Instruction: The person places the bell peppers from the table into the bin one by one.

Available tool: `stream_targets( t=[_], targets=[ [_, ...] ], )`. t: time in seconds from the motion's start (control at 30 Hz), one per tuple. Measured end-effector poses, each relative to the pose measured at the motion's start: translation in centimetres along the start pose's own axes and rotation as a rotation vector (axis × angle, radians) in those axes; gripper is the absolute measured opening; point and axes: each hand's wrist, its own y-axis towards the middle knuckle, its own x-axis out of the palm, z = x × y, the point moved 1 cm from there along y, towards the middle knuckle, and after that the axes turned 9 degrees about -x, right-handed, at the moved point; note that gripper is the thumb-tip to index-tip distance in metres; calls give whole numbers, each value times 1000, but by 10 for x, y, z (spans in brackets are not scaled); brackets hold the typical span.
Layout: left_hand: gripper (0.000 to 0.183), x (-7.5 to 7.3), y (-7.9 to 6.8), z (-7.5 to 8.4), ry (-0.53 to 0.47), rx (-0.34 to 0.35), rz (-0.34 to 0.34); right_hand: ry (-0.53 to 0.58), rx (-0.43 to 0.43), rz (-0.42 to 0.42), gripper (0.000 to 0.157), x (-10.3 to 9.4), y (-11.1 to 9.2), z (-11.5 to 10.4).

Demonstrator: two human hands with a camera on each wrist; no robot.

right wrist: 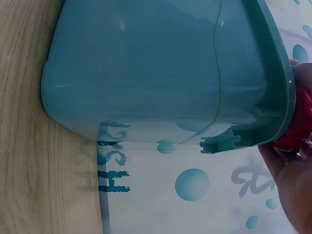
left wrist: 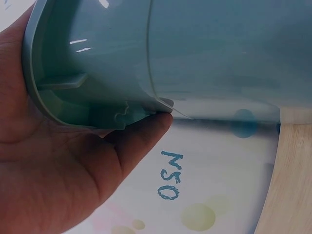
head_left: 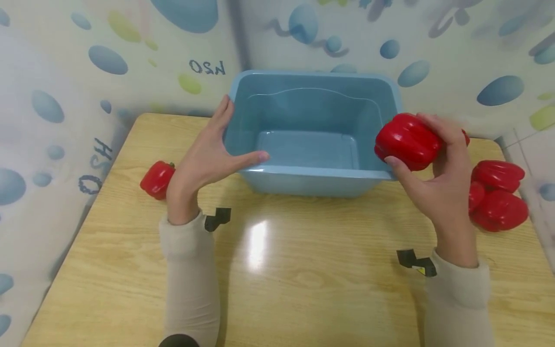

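A light blue plastic bin (head_left: 312, 176) stands on the table, its inside bare in the head view. My left hand (head_left: 205, 152) holds the bin's left front corner, with the thumb over the front rim and the fingers along the outer left side. In the left wrist view, the fingers (left wrist: 141, 139) reach beneath the rim. My right hand (head_left: 446, 188) grips a red bell pepper (head_left: 407, 142) at the bin's right rim, between thumb and fingers. In the right wrist view, the bin's wall partly hides this pepper (right wrist: 297, 124).
One red bell pepper (head_left: 157, 180) lies on the table left of the bin, beside my left wrist. Several more red peppers (head_left: 498, 209) lie at the right, partly behind my right hand. A patterned wall (head_left: 191, 48) rises behind the wooden table (head_left: 303, 270).
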Motion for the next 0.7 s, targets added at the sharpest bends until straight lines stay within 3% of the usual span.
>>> stream_targets(
  t=[0.2,0.3,0.47,0.7],
  targets=[
    [120,1,1,-1,-12,0,-9,-63,-15,-85,84,1,-3,1],
    [120,2,2,-1,-15,1,-16,-69,-38,-88,77,2,-5,3],
    [120,4,3,0,-13,5,-23,-39,-37,19,58,1,-8,2],
    [116,5,6,1,-51,30,1,23,40,129,52,-2,-11,7]
  ],
)
